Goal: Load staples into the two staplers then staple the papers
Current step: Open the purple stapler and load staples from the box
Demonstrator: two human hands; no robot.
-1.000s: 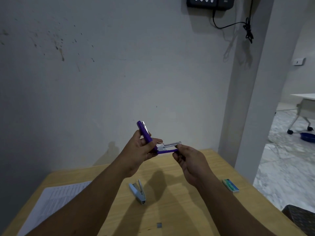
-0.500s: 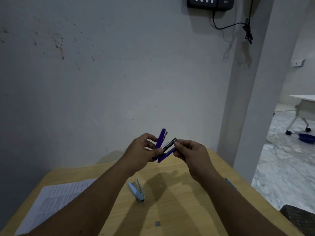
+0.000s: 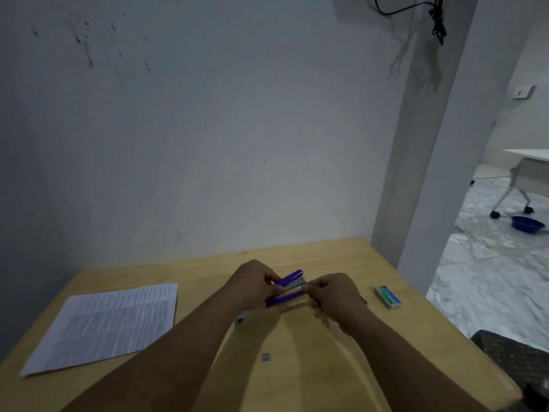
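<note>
At lower centre of the frame, the left hand grips a purple stapler, hinged open above the wooden table. The right hand pinches its front end. Papers lie at lower left, a staple box to the right.

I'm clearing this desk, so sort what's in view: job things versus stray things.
For the job: purple stapler, held in the left hand and right hand; second stapler, mostly hidden; staple box; papers; loose staples.

Lying about: blue bowl; wheeled table; hanging cable.
</note>
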